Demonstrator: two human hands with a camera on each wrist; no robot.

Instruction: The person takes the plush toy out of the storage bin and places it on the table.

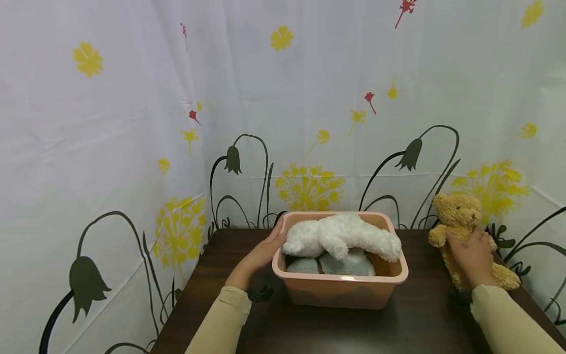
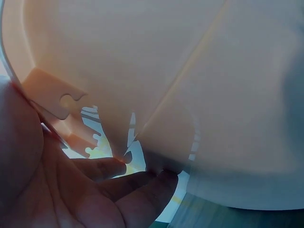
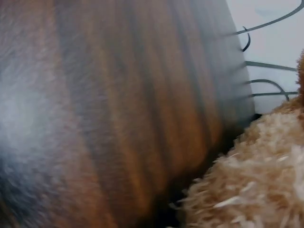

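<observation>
A pink plastic basin [image 1: 336, 292] stands on the table with a white plush toy [image 1: 342, 233] lying across the top of it. Grey plush [image 1: 353, 263] shows beneath the white one. My left hand [image 1: 265, 248] rests against the basin's left side; in the left wrist view its fingers [image 2: 147, 194] extend along the outer wall [image 2: 109, 57], under the rim. At the far right, my right hand [image 1: 473, 255] grips a tan teddy bear [image 1: 457, 211] by the front of its body. Close by in the right wrist view is its shaggy fur [image 3: 256, 180].
The dark wooden table [image 1: 424, 319] extends in front of the basin and between it and the bear. A white curtain [image 1: 309, 98] printed with yellow, red and dark green flowers hangs behind and beside the table.
</observation>
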